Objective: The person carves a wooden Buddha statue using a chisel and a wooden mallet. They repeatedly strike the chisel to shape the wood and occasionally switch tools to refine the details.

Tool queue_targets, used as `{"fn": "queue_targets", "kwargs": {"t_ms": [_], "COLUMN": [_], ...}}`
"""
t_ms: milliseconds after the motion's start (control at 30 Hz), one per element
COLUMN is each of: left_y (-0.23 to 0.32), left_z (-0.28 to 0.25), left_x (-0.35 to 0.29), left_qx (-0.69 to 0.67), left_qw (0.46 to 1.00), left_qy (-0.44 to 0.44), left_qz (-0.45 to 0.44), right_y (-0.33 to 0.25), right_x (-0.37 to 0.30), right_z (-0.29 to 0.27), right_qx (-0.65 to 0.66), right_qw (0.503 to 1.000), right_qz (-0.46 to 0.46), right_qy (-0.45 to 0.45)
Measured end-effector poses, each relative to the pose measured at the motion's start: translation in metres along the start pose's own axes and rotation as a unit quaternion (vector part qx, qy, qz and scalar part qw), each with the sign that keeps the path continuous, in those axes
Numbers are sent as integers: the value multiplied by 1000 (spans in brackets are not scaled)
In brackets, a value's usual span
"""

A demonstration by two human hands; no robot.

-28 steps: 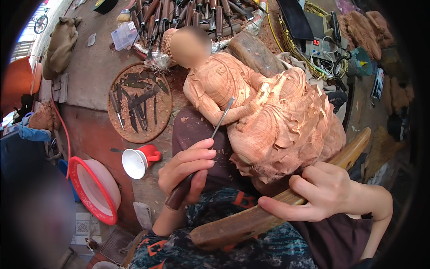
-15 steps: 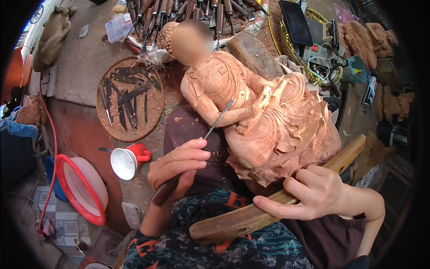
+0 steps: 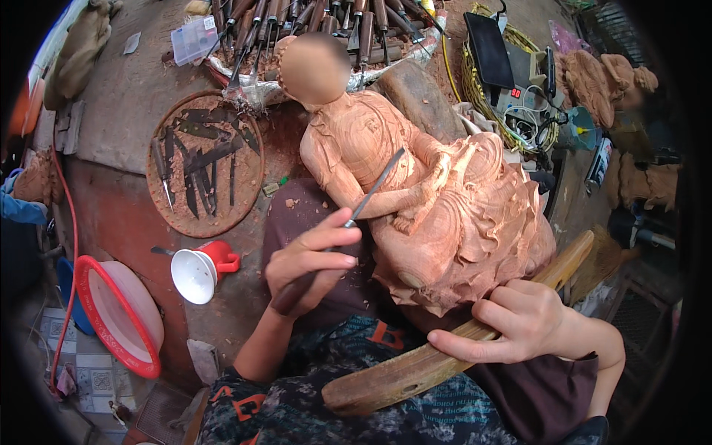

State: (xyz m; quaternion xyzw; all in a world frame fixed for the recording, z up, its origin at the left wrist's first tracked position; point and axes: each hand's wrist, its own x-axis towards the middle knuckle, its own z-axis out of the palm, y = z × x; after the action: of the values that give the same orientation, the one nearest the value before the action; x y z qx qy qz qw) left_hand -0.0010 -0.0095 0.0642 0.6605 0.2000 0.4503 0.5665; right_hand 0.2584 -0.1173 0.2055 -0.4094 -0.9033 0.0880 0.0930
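Note:
A carved wooden statue of a seated figure leans back across my lap, its head toward the far side. My left hand is closed round a carving chisel with a dark wooden handle, its thin steel blade slanting up and right over the statue's arm. My right hand grips a long wooden mallet near its middle. The mallet lies slantwise along the statue's near side, its thick end over my patterned apron. Whether the chisel tip touches the wood I cannot tell.
A round tray of dark blades and wood chips lies left. Near it are a red and white cup and a red-rimmed basin. Many chisels fill the far side. A wood block sits behind the statue; coiled yellow cable lies far right.
My left hand has moved slightly right and up with the chisel, whose tip now lies farther over the statue's torso. The right hand keeps its hold on the mallet. The view has shifted a little.

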Motion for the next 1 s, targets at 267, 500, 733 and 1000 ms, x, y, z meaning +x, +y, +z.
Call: {"fn": "queue_targets", "kwargs": {"t_ms": [267, 500, 733, 1000], "left_y": [13, 25, 0, -4], "left_z": [-28, 17, 43, -62], "left_x": [42, 134, 157, 257], "left_qx": [-120, -196, -207, -66], "left_qw": [974, 973, 967, 979], "left_qy": [190, 104, 143, 142], "left_qz": [-2, 67, 42, -131], "right_y": [1, 10, 7, 1], "right_x": [-4, -4, -1, 2], "right_z": [-2, -5, -11, -14], "right_qx": [21, 167, 97, 106], "right_qw": [1000, 982, 994, 989], "right_qz": [15, 83, 47, 92], "right_qy": [-10, 9, -34, -39]}}
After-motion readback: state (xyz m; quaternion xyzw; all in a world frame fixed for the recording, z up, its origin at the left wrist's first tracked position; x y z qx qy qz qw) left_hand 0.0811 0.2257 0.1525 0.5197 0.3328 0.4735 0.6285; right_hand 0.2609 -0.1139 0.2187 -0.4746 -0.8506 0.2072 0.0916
